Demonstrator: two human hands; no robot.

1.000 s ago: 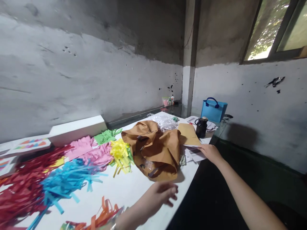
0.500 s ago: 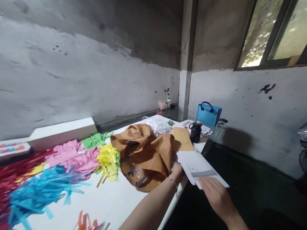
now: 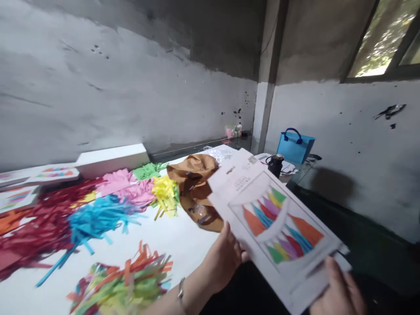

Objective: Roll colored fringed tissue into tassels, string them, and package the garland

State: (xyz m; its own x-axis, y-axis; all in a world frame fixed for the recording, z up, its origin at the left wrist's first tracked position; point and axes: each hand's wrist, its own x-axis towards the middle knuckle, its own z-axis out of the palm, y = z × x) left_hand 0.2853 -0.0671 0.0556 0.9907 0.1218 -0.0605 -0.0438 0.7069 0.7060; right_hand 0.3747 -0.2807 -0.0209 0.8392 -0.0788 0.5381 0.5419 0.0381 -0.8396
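Observation:
A white printed card package with pictures of coloured tassel garlands is held up at the right, tilted. My left hand, with a bracelet at the wrist, grips its left edge. Around its lower right corner my right hand is closed. Behind the package a crumpled brown bag lies on the white table. Left of the bag are cut paper tassels: yellow, pink, green, blue and dark red. A mixed-colour bundle sits at the near edge.
White boxes stand along the wall at the left. Farther back are clear plastic wrap, a black flask, papers, small bottles and a blue tote bag.
The package has been raised and turned so its printed picture shows. My left hand has moved back from beside the brown bag to its edge. The view has shifted, showing more tassels.

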